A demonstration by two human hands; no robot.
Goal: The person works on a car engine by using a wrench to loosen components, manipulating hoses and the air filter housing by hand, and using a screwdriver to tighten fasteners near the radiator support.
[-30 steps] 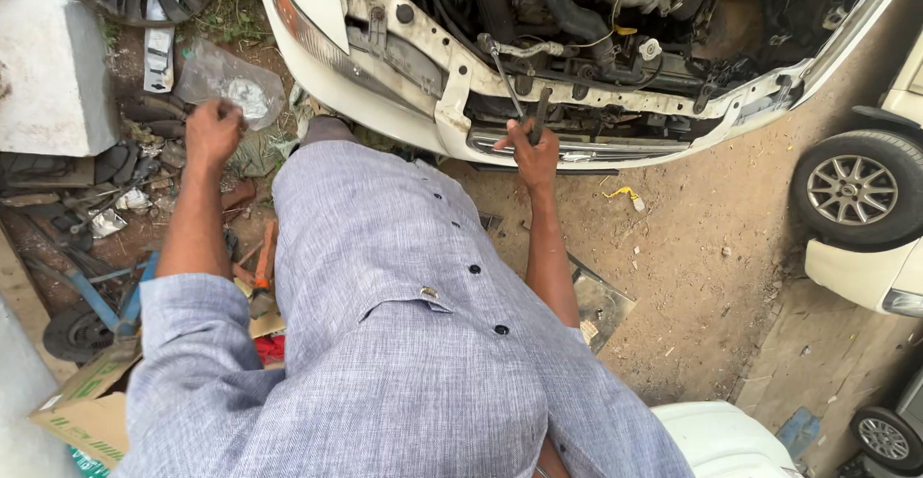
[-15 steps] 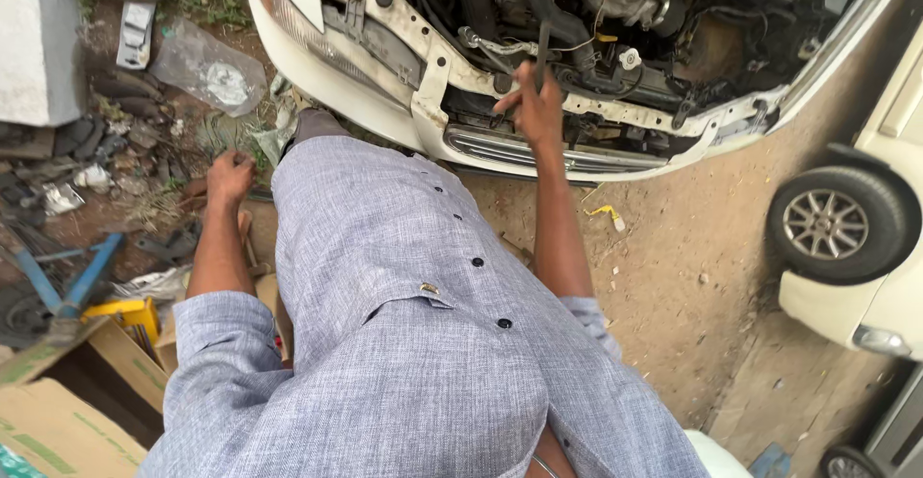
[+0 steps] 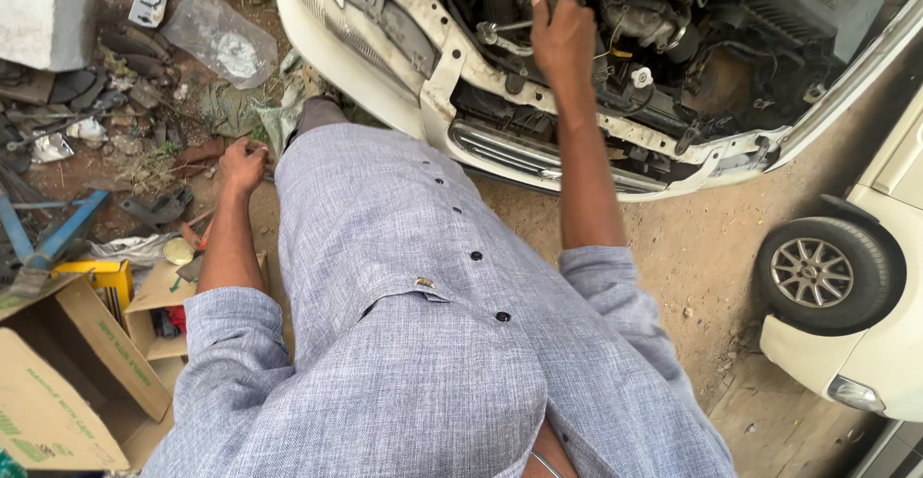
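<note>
My right hand [image 3: 562, 36] is closed around a metal wrench [image 3: 500, 31] in the open engine bay [image 3: 673, 26] of the white car [image 3: 404, 84]; the tool's working end is hidden among the parts. My left hand [image 3: 240, 163] hangs half-curled beside my thigh, whether it holds anything unclear, above scrap [image 3: 106, 122] and cardboard boxes [image 3: 77, 372].

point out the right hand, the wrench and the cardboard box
right hand [image 3: 565, 31], head view, on the back of the hand inside the engine bay
wrench [image 3: 500, 28], head view, on its metal shaft left of the hand
cardboard box [image 3: 58, 391], head view, on its open front flap
</note>
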